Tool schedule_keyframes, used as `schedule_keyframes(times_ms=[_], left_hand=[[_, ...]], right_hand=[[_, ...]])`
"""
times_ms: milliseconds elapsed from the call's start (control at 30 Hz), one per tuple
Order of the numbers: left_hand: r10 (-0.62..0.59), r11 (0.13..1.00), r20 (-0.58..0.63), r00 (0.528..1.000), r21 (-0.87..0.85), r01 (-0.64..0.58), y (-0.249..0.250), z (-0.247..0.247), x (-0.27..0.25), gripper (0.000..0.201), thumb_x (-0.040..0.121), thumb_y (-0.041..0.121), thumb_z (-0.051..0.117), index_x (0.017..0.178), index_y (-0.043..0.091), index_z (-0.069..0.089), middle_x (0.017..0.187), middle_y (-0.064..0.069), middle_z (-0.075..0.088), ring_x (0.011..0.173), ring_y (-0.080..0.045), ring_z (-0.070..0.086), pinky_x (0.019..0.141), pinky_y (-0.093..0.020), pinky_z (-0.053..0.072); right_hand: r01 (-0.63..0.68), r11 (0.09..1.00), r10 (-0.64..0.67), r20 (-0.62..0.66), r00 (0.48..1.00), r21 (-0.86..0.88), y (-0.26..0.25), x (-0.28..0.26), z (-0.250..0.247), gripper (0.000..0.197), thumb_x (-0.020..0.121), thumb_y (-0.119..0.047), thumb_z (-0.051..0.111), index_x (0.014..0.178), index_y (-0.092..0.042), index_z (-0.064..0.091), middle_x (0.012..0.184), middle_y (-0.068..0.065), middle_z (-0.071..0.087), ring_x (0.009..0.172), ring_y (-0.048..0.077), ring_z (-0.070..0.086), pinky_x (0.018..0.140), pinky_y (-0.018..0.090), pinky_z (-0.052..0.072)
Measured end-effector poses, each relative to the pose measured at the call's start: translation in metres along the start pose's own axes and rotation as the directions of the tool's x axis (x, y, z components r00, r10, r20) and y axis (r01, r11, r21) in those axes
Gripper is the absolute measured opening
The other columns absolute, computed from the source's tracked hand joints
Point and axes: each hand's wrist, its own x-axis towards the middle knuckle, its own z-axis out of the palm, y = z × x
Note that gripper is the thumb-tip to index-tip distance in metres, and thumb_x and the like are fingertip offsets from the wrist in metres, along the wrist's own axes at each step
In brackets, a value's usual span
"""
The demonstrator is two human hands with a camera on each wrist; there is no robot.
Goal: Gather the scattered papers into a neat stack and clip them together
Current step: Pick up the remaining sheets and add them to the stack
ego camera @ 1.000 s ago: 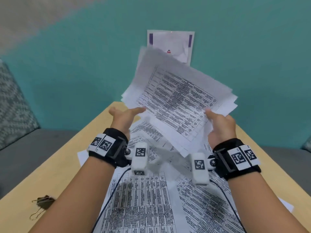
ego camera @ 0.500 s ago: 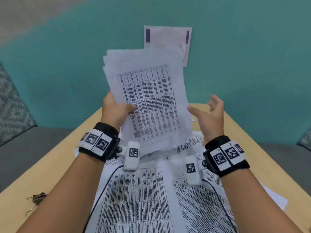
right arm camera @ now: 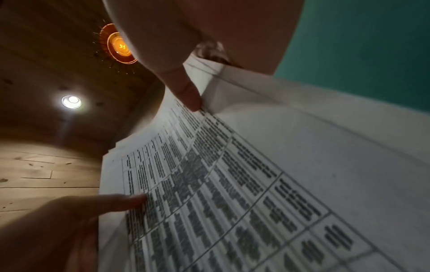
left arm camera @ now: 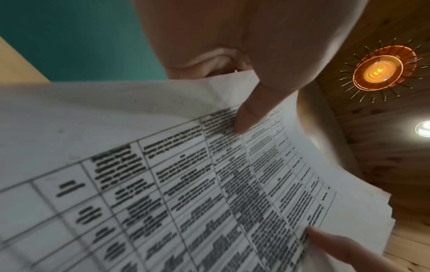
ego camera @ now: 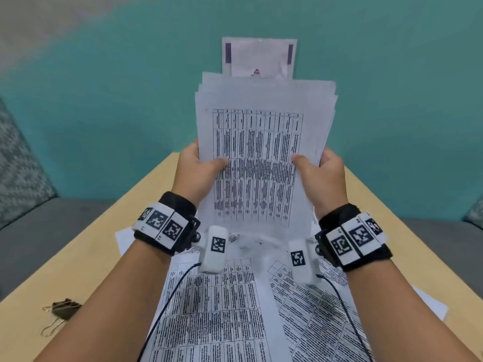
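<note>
A stack of printed papers (ego camera: 258,152) stands upright above the table, held by both hands. My left hand (ego camera: 198,168) grips its left edge, thumb on the front sheet. My right hand (ego camera: 318,171) grips the right edge the same way. The sheets' top edges are slightly uneven. In the left wrist view my thumb (left arm camera: 253,110) presses the papers (left arm camera: 186,184). In the right wrist view my thumb (right arm camera: 186,92) pinches the papers (right arm camera: 232,184). More printed sheets (ego camera: 222,309) lie flat on the table under my forearms. A dark binder clip (ego camera: 64,309) lies near the table's left edge.
The wooden table (ego camera: 86,257) narrows toward a teal wall (ego camera: 104,100). A white notice with purple bars (ego camera: 258,58) hangs on the wall behind the stack. Grey sofa cushions (ego camera: 31,231) flank the table on the left and right.
The papers went from a fanned, tilted bundle to an upright squared stack. My right hand, open and off the papers half a second ago, now grips the right edge.
</note>
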Motion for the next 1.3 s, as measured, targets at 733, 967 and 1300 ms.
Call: schedule_keyframes(times_ms=[733, 967, 1300], left_hand=[[-0.168, 0.979, -0.021, 0.986, -0.118, 0.164, -0.004, 0.007, -0.007, 0.040, 0.088, -0.005, 0.059, 0.123, 0.013, 0.061, 0.118, 0.006, 0.070, 0.111, -0.014, 0.064, 0.096, -0.034, 0.050], [-0.193, 0.976, -0.007, 0.981, -0.101, 0.191, -0.005, 0.010, -0.006, 0.041, 0.091, -0.002, 0.059, 0.129, 0.012, 0.059, 0.116, 0.013, 0.066, 0.108, -0.005, 0.060, 0.094, -0.031, 0.045], [-0.272, 0.961, 0.074, 0.959, -0.021, 0.274, -0.021, 0.009, -0.004, 0.043, 0.087, -0.003, 0.065, 0.127, 0.012, 0.064, 0.118, 0.010, 0.069, 0.116, -0.015, 0.061, 0.110, -0.042, 0.042]], right_hand=[[-0.184, 0.982, 0.182, 0.045, 0.982, 0.052, 0.012, -0.001, -0.002, 0.040, 0.078, 0.013, 0.052, 0.103, -0.017, 0.060, 0.093, -0.005, 0.066, 0.081, 0.015, 0.056, 0.073, 0.028, 0.049], [-0.212, 0.974, 0.212, 0.006, 0.977, 0.075, 0.021, 0.005, 0.002, 0.042, 0.078, 0.010, 0.051, 0.107, -0.017, 0.061, 0.099, -0.003, 0.068, 0.084, 0.018, 0.058, 0.080, 0.036, 0.051], [-0.306, 0.952, 0.305, 0.092, 0.948, -0.003, 0.045, 0.004, -0.005, 0.031, 0.076, 0.012, 0.051, 0.094, -0.011, 0.063, 0.093, 0.002, 0.067, 0.084, 0.021, 0.055, 0.076, 0.033, 0.048]])
